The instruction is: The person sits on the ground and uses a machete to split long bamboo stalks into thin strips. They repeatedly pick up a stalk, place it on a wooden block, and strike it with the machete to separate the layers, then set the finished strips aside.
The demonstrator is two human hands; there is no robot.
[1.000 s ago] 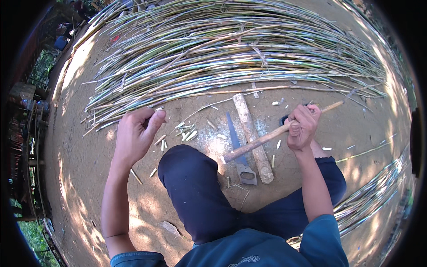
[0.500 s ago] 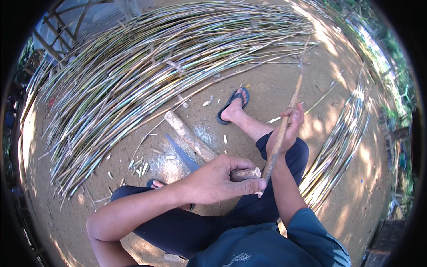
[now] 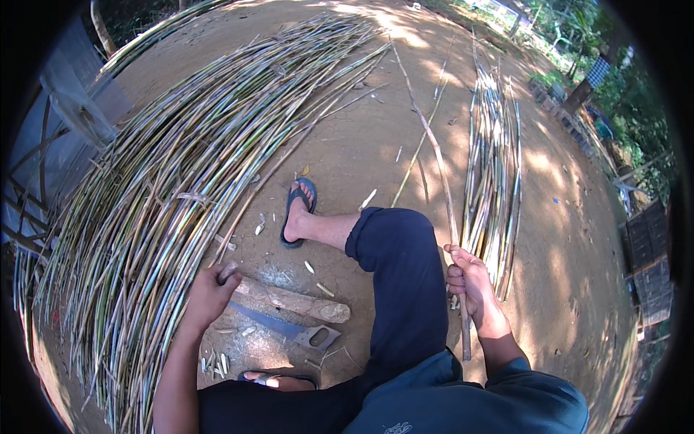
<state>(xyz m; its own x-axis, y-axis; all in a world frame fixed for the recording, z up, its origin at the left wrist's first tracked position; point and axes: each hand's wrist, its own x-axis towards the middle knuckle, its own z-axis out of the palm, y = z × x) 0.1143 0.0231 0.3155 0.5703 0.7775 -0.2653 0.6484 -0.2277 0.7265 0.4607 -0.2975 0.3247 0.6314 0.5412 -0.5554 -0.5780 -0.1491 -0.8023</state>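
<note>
Hands (image 3: 210, 295) number two: right (image 3: 473, 283) gripping one pole (image 3: 432, 139), left (image 3: 208, 296) by one log (image 3: 298, 299).

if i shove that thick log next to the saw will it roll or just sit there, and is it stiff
The log would probably roll if pushed sideways, since its sides look rounded. It should stay stiff when lifted, being much thicker than the slender poles in the pile.
</note>
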